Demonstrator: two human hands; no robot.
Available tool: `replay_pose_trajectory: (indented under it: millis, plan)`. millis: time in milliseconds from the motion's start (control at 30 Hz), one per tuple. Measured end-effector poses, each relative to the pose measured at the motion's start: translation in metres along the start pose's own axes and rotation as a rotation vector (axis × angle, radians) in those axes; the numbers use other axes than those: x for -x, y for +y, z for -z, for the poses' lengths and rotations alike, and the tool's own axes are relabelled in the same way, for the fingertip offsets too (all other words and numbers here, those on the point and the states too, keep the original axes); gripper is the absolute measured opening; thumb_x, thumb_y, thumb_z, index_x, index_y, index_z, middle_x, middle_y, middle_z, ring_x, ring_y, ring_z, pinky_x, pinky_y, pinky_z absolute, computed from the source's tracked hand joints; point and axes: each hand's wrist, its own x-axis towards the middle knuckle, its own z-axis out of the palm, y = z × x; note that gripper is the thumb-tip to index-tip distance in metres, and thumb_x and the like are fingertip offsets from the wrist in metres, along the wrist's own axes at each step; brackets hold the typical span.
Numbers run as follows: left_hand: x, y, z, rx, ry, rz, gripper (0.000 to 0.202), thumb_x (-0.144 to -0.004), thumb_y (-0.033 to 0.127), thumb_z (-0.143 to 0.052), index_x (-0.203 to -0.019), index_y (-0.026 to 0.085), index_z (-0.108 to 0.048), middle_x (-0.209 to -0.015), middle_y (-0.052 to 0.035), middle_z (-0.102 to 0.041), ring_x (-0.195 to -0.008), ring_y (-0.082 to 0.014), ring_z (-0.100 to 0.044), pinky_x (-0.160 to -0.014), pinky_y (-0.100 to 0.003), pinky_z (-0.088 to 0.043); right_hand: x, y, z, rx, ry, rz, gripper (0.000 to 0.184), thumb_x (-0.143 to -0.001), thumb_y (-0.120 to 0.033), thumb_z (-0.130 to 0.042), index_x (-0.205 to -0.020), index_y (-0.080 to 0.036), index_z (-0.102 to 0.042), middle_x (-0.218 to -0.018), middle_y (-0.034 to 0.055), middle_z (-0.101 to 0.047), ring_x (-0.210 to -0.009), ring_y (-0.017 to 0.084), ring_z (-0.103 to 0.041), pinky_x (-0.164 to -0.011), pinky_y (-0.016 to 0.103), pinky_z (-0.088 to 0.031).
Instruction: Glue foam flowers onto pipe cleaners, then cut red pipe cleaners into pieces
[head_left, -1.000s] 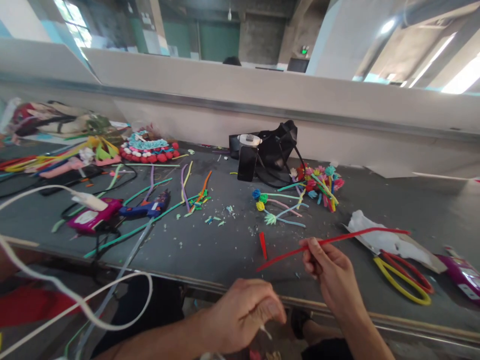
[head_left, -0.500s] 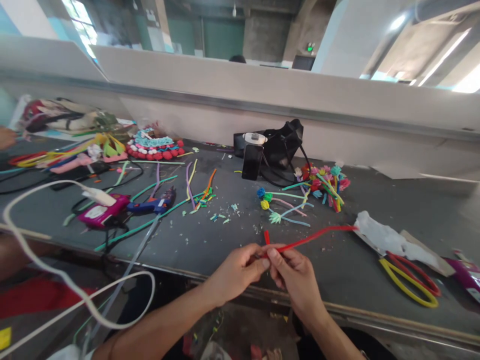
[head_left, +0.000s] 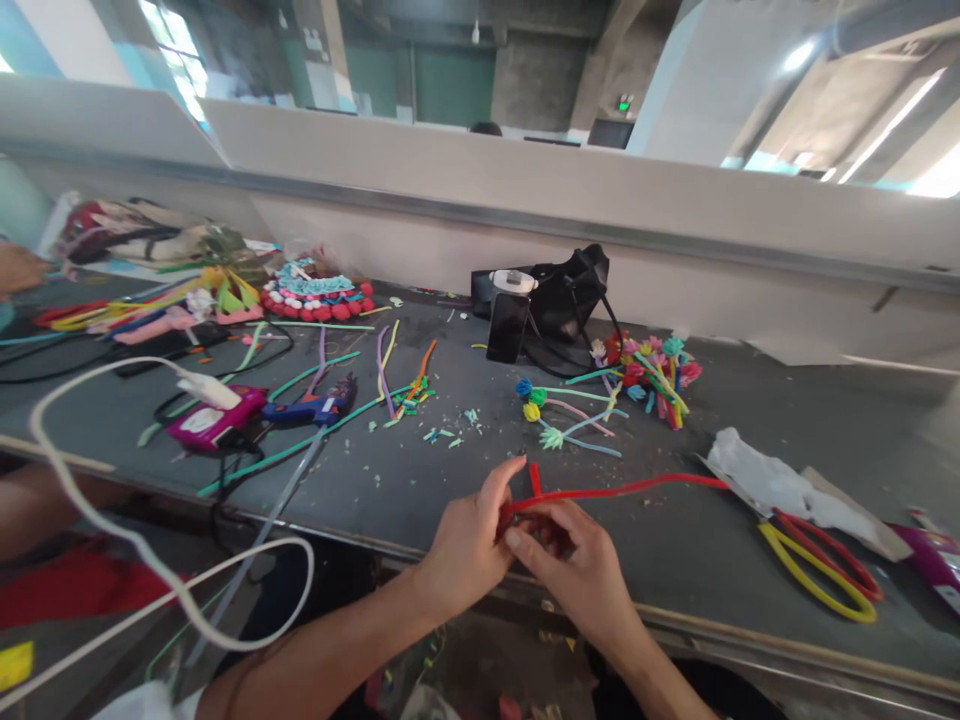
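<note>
A long red pipe cleaner (head_left: 630, 489) runs from my hands out to the right over the grey table (head_left: 450, 480). My left hand (head_left: 469, 545) pinches its near end, index finger raised. My right hand (head_left: 577, 570) is closed on the same end, bending it between the fingers. A short red piece (head_left: 535, 478) lies on the table just beyond my hands. Small pipe-cleaner flowers (head_left: 555, 415) and a colourful bunch (head_left: 649, 370) lie further back.
A black bag (head_left: 559, 300) with a phone (head_left: 508, 325) stands at the back. A blue glue gun (head_left: 311, 408), a pink device (head_left: 214, 422) and a white cable (head_left: 112, 520) lie left. Yellow and red loops (head_left: 821, 575) and white wrapping (head_left: 780, 485) lie right. Another person's hand (head_left: 19, 268) shows far left.
My left hand came up from below the table edge and joined my right hand on the red pipe cleaner's near end; both hands now bend that end.
</note>
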Motion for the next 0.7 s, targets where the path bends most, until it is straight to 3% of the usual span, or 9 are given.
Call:
replay_pose_trajectory:
  millis: [167,300,367,433,500,633,700]
  plan:
    - [0.001,-0.005,0.000,-0.127,0.084,-0.198,0.084,-0.083,0.021,-0.056,-0.152,0.023,-0.010,-0.106,-0.0074,-0.061,-0.087,-0.0195,-0.063,-0.079,-0.034,-0.050,0.003,0.000,-0.003,0.108,-0.006,0.022,0.012,-0.082,-0.033,-0.066,-0.079,-0.021,-0.069,-0.075,0.0010,-0.063,-0.070,0.016,-0.056,-0.065,0.026,-0.043]
    - [0.001,-0.006,0.003,-0.064,-0.039,-0.283,0.100,-0.073,0.016,-0.060,-0.154,0.021,0.000,-0.121,-0.0124,-0.058,-0.096,-0.0229,-0.064,-0.083,-0.036,-0.051,0.006,-0.002,-0.005,0.118,0.039,0.087,0.014,-0.083,-0.033,-0.064,-0.079,-0.021,-0.069,-0.083,0.0037,-0.064,-0.085,0.020,-0.058,-0.079,0.030,-0.044]
    - [0.001,-0.003,0.004,-0.017,-0.102,-0.275,0.086,-0.079,0.020,-0.059,-0.152,0.020,-0.013,-0.123,-0.0134,-0.060,-0.102,-0.0239,-0.063,-0.087,-0.037,-0.051,0.004,-0.001,-0.001,0.007,0.023,0.037,0.023,-0.088,-0.037,-0.058,-0.074,-0.020,-0.066,-0.077,0.0022,-0.062,-0.075,0.017,-0.058,-0.070,0.027,-0.045]
    - [0.002,0.004,0.005,0.015,-0.168,-0.259,0.055,-0.091,0.025,-0.048,-0.144,0.020,-0.033,-0.123,-0.0126,-0.062,-0.108,-0.0232,-0.062,-0.091,-0.036,-0.048,0.000,0.001,0.007,-0.100,0.033,-0.028,0.030,-0.092,-0.042,-0.053,-0.074,-0.020,-0.064,-0.070,0.0002,-0.059,-0.067,0.014,-0.055,-0.061,0.024,-0.043]
    - [0.003,0.010,0.006,0.011,-0.245,-0.224,0.036,-0.099,0.029,-0.036,-0.130,0.019,-0.050,-0.112,-0.0106,-0.067,-0.100,-0.0218,-0.064,-0.086,-0.033,-0.048,-0.003,0.004,0.017,-0.137,0.109,-0.068,0.031,-0.092,-0.046,-0.054,-0.078,-0.020,-0.063,-0.065,-0.0017,-0.057,-0.061,0.013,-0.052,-0.056,0.023,-0.041]
    - [0.003,0.013,0.006,0.066,-0.293,-0.073,0.041,-0.100,0.040,-0.033,-0.102,0.015,-0.066,-0.079,-0.0064,-0.067,-0.073,-0.0187,-0.062,-0.070,-0.030,-0.045,-0.004,0.010,0.034,-0.210,0.168,-0.116,0.032,-0.089,-0.049,-0.059,-0.082,-0.018,-0.065,-0.055,-0.0037,-0.054,-0.048,0.010,-0.046,-0.048,0.022,-0.037]
    - [-0.001,0.009,0.008,0.327,-0.263,0.024,0.042,-0.097,0.048,-0.041,-0.109,0.016,-0.066,-0.086,-0.0073,-0.069,-0.083,-0.0201,-0.063,-0.076,-0.031,-0.046,-0.002,0.010,0.042,-0.248,0.234,-0.092,0.037,-0.092,-0.049,-0.055,-0.074,-0.018,-0.063,-0.053,-0.0030,-0.053,-0.048,0.010,-0.046,-0.049,0.022,-0.036]
